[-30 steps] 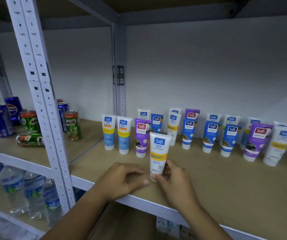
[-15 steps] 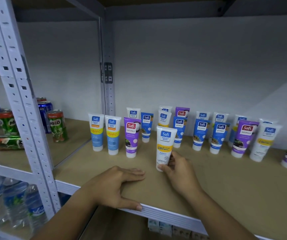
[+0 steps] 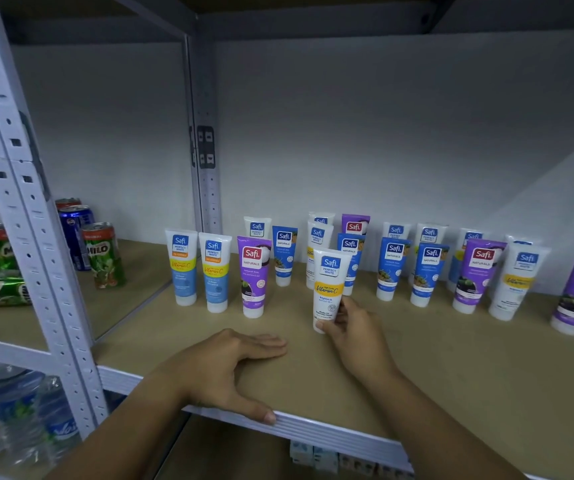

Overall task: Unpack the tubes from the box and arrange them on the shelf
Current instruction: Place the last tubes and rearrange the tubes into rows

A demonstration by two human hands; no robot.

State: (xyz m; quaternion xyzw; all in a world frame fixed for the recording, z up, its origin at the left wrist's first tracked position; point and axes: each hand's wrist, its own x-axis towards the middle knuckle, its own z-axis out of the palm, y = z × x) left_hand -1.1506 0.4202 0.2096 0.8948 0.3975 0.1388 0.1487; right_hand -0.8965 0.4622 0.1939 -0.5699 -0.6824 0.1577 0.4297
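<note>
A white tube with a yellow band [image 3: 328,289] stands upright on the wooden shelf [image 3: 452,368], cap down, in front of the rows. My right hand [image 3: 355,332] pinches its lower end between thumb and fingers. My left hand [image 3: 230,368] rests flat on the shelf's front part, fingers straight, thumb over the white metal edge, holding nothing. Behind stand several Safi tubes in two rows: white-blue ones [image 3: 183,268], a purple one [image 3: 255,280], blue ones [image 3: 391,268] and more purple and white ones to the right [image 3: 477,275]. No box is in view.
A perforated white upright [image 3: 32,216] splits the shelving. Left of it stand Milo cans [image 3: 103,254] and blue cans [image 3: 76,233], with one Milo can lying down [image 3: 0,291]. Water bottles [image 3: 19,417] fill the lower left shelf. Small packs [image 3: 313,453] show below the front edge.
My right hand slid the white tube back toward the rows. My left hand let go of it and settled flat on the shelf's front edge. The view shifted right.
</note>
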